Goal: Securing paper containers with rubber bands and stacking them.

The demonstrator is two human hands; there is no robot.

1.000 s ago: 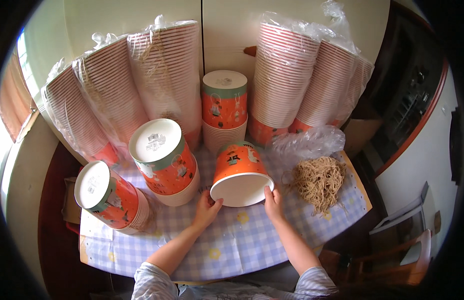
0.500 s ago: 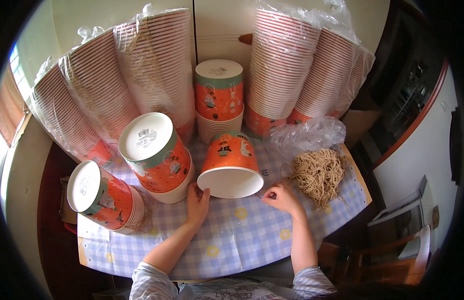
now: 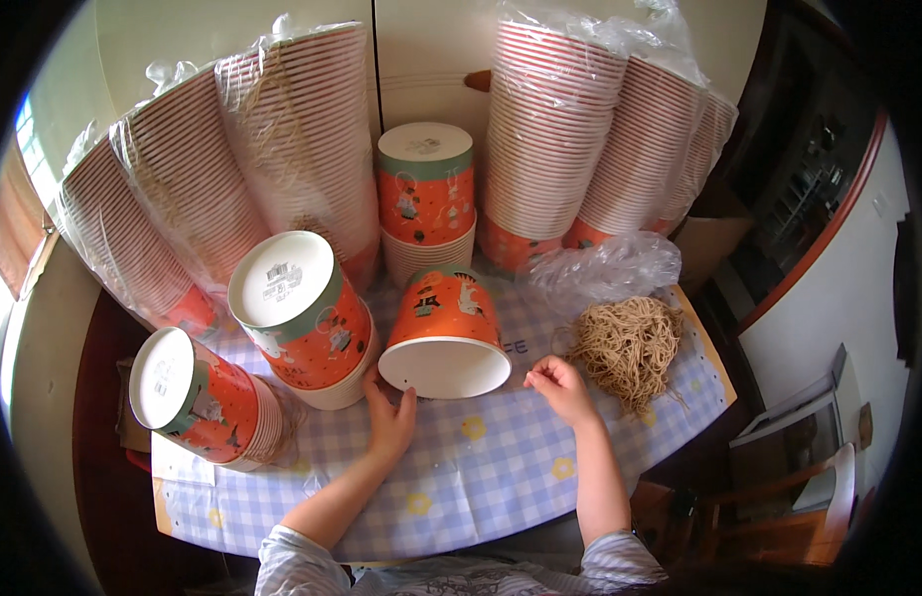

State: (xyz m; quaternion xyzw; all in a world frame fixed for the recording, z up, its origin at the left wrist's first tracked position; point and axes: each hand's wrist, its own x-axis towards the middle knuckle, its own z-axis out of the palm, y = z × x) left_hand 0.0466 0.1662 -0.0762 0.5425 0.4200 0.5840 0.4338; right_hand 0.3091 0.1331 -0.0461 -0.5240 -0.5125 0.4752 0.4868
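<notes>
An orange paper bucket (image 3: 445, 310) with a green band and cartoon figures lies on its side in the middle of the table, its white mouth toward me. My left hand (image 3: 389, 425) is at the left of its rim, open, thumb and fingers apart; the fingertips touch or nearly touch the rim. To the right of the bucket, my right hand (image 3: 562, 389) is raised a little, thumb and fingers pinched together. Whatever is in that pinch is too small to make out. Beside it, further right, lies a tangled heap of tan twine (image 3: 630, 350).
Short upside-down bucket stacks stand at left (image 3: 208, 402), left of centre (image 3: 317, 333) and behind (image 3: 426, 199). Tall plastic-wrapped stacks (image 3: 297, 129) line the back on both sides. Crumpled clear plastic (image 3: 610, 270) lies behind the twine. A checked cloth (image 3: 461, 497) covers the table.
My right hand has drawn slightly away from the bucket's rim and turned up. The left hand stays by the rim. The whole view has shifted a little.
</notes>
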